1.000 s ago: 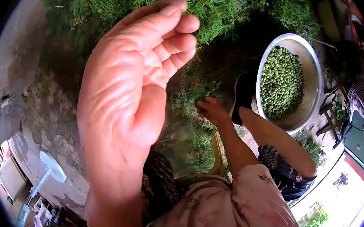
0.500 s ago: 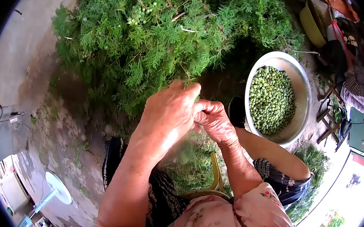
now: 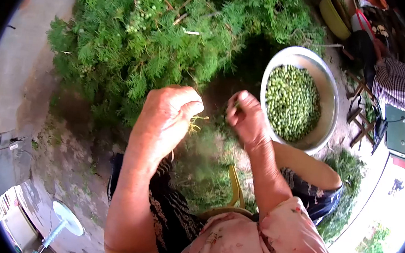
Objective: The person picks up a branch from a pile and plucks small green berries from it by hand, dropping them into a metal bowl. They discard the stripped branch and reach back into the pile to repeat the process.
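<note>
Newly apart: left fingers (image 3: 193, 108), with stems (image 3: 194, 123), and right fingers (image 3: 232, 113).

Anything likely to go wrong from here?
1. The metal bowl sits close beside the right leg; a knee shift might jolt it and spill the green berries.
2. The right hand is curled short of the bowl; anything inside, which I can't make out, could drop onto the ground litter.
3. The left hand pinches a thin sprig, which might shed bits.
</note>
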The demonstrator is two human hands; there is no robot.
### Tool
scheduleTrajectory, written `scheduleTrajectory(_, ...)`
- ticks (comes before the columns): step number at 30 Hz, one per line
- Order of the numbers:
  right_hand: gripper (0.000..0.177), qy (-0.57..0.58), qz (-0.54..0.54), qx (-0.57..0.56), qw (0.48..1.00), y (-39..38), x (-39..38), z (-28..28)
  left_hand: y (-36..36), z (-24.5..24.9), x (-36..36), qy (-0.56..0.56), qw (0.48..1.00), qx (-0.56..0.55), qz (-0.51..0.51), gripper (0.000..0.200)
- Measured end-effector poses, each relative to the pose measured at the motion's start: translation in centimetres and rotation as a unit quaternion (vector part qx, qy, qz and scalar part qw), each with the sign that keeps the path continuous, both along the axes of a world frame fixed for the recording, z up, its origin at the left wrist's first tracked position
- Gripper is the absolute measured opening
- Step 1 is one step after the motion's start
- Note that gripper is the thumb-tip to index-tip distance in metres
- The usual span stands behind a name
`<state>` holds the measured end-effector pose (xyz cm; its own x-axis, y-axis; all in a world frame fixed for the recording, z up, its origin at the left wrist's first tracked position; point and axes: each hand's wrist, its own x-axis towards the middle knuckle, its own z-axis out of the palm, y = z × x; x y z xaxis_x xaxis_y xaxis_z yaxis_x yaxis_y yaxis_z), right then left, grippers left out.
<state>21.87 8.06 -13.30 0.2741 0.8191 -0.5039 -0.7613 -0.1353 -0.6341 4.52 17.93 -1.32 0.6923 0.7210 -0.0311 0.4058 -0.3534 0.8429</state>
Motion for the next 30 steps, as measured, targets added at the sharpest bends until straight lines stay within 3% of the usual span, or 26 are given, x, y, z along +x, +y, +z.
scheduleTrajectory(2,0.023,0.041,-0.127,0.053,0.990,-1.3,4.2,-3.2,-0.4,0.0,-0.3,0.062,0.995,0.017,-0.075,0.006)
scheduleTrajectory(4,0.043,0.092,-0.320,0.072,0.940,-2.0,8.2,-4.0,-1.0,0.6,-0.4,0.140,0.980,-0.021,-0.140,0.011)
scheduleTrajectory(6,0.068,0.125,-0.446,0.019,0.886,-2.6,10.8,-3.5,-1.6,1.2,-0.4,0.192,0.958,-0.071,-0.198,0.016)
scheduleTrajectory(7,0.087,0.139,-0.436,0.039,0.888,-3.6,11.9,-5.2,-2.0,0.5,-0.7,0.182,0.959,-0.043,-0.211,0.024)
scheduleTrajectory(8,0.075,0.143,-0.430,-0.001,0.892,-3.8,11.7,-5.7,-2.2,0.4,-0.6,0.154,0.966,-0.058,-0.197,0.025)
scheduleTrajectory(10,0.045,-0.003,-0.288,-0.040,0.957,-4.5,9.7,-7.9,-2.3,0.4,-0.6,0.100,0.977,-0.088,-0.168,0.026)
scheduleTrajectory(12,0.024,-0.143,-0.129,-0.073,0.979,-4.7,6.4,-11.0,-1.7,0.6,-0.8,0.136,0.972,-0.085,-0.173,0.027)
scheduleTrajectory(13,0.019,-0.139,-0.133,-0.106,0.975,-4.3,4.3,-12.6,-1.7,0.7,-1.0,0.164,0.969,-0.097,-0.157,0.027)
scheduleTrajectory(14,0.017,-0.106,-0.137,-0.132,0.976,-4.8,2.0,-15.2,-1.5,0.9,-0.9,0.185,0.965,-0.082,-0.164,0.027)
scheduleTrajectory(15,0.024,-0.178,0.012,-0.142,0.974,-5.1,0.5,-15.4,-1.2,1.2,-0.7,0.206,0.961,-0.067,-0.171,0.027)
scheduleTrajectory(16,0.036,-0.147,0.091,-0.076,0.982,-7.2,-0.2,-22.3,-1.2,0.8,-0.8,0.187,0.969,-0.033,-0.157,0.027)
scheduleTrajectory(17,0.041,-0.399,0.212,-0.074,0.889,-7.5,-2.4,-23.6,-1.3,0.4,-1.0,0.167,0.976,0.001,-0.142,0.028)
scheduleTrajectory(18,0.046,-0.631,0.275,-0.084,0.720,-7.8,-4.7,-24.7,-1.3,0.1,-1.2,0.149,0.980,0.036,-0.126,0.028)
scheduleTrajectory(19,0.055,-0.638,0.333,-0.083,0.690,-8.5,-6.5,-25.6,-1.2,0.4,-1.1,0.175,0.977,0.018,-0.123,0.029)
scheduleTrajectory(20,0.055,-0.672,0.387,-0.090,0.625,-8.3,-7.8,-24.1,-1.0,1.0,-0.7,0.200,0.972,0.001,-0.119,0.029)
scheduleTrajectory(21,0.049,-0.646,0.437,-0.127,0.613,-8.2,-9.2,-22.5,-0.9,1.3,-0.4,0.224,0.967,-0.018,-0.116,0.030)
scheduleTrajectory(24,0.034,-0.507,0.662,-0.141,0.533,-8.2,-11.3,-20.6,-0.9,0.8,-0.5,0.176,0.980,0.000,-0.097,0.031)
scheduleTrajectory(25,0.030,-0.444,0.739,-0.127,0.490,-8.2,-11.5,-20.3,-0.7,1.5,-0.3,0.214,0.971,-0.015,-0.104,0.032)
scheduleTrajectory(27,0.020,-0.476,0.599,-0.186,0.616,-8.2,-10.8,-17.8,-0.7,1.4,-0.3,0.204,0.975,-0.004,-0.093,0.031)
scheduleTrajectory(30,0.013,-0.575,0.338,-0.152,0.730,-9.7,-9.3,-23.1,-0.8,1.4,-0.2,0.232,0.968,0.008,-0.093,0.030)
